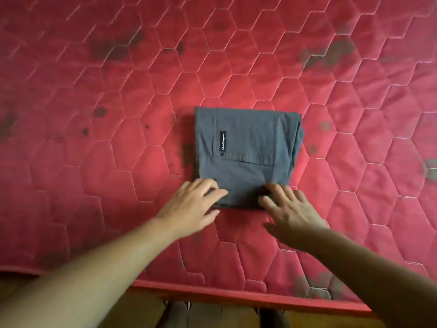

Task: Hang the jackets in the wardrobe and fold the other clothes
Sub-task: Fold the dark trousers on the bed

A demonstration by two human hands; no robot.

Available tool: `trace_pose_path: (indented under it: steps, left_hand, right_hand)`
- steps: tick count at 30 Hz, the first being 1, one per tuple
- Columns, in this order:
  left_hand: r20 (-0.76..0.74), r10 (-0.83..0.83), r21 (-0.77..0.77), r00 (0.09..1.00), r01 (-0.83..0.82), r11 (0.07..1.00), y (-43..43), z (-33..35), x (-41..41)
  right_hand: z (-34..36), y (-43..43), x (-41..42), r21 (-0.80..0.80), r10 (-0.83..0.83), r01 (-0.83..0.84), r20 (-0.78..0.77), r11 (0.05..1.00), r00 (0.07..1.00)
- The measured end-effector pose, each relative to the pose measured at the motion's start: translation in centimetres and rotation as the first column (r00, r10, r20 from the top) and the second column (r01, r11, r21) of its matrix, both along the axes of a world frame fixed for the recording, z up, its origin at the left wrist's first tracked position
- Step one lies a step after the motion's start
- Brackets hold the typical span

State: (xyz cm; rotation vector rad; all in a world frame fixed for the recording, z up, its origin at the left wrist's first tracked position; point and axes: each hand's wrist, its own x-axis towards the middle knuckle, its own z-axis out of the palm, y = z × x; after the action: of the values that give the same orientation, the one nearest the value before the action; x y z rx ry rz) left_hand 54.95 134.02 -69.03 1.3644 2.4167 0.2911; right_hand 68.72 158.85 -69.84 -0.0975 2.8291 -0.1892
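Note:
A grey garment [246,147] lies folded into a neat rectangle on the red quilted mattress [118,114], with a pocket and a small black label facing up. My left hand [191,204] rests on its near left corner, fingers fairly straight on the cloth and thumb at the near edge. At the near right corner my right hand [288,209] lies flat, its fingertips touching the cloth. Neither hand clearly grips the fabric.
The mattress has dark stains in many spots. Its near edge [236,297] runs across the bottom of the view. Below it are a brown floor and my feet [172,316].

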Motion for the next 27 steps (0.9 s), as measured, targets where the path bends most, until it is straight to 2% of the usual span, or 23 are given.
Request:
trace_pose_path:
  steps: [2,4,6,9,12,15,19,21,23,27]
  left_hand:
    - [-0.019,0.098,0.106,0.995,-0.095,0.99,-0.1,-1.7,0.2]
    - [-0.117,0.208,0.179,0.971,-0.185,0.966,1.4,-2.7,-1.1]
    - [-0.184,0.25,0.131,0.95,-0.229,0.965,3.5,-3.8,-2.1]
    - [-0.189,0.272,-0.002,0.944,-0.277,0.961,5.3,-6.6,-2.5]
    - [-0.161,0.268,-0.052,0.95,-0.279,0.959,5.3,-8.5,-2.9]
    - [-0.142,0.256,-0.131,0.956,-0.275,0.953,5.5,-7.0,-3.2]
    - [-0.211,0.253,-0.059,0.944,-0.271,0.961,7.0,-5.5,-6.0]
    - [-0.254,0.249,-0.066,0.935,-0.274,0.959,8.0,-6.0,-8.1]
    - [-0.237,0.253,-0.104,0.938,-0.283,0.953,8.6,-7.3,-9.3]
    - [-0.195,0.286,-0.066,0.938,-0.304,0.95,8.5,-8.3,-10.0]
  right_hand:
    - [-1.5,-0.4,0.7,-0.066,-0.111,0.108,-0.045,0.992,0.993]
    - [-1.8,-0.7,-1.3,-0.151,-0.233,0.203,-0.217,0.967,0.948]
    - [-2.6,-0.9,-4.1,-0.16,-0.261,0.222,-0.287,0.962,0.922]
    - [-5.5,-0.5,-6.4,-0.051,-0.246,0.241,-0.142,0.969,0.959]
    - [-7.5,0.1,-6.5,-0.022,-0.258,0.258,-0.095,0.966,0.961]
    - [-6.1,-0.1,-7.0,-0.027,-0.268,0.267,-0.027,0.963,0.963]
    - [-4.8,1.5,-8.6,-0.087,-0.293,0.284,-0.127,0.955,0.948]
    - [-5.4,2.7,-10.5,-0.048,-0.299,0.296,-0.146,0.954,0.943]
    - [-6.5,3.7,-12.3,-0.004,-0.297,0.298,-0.109,0.954,0.949]
    - [-7.8,4.7,-13.1,-0.067,-0.346,0.339,-0.134,0.938,0.929]
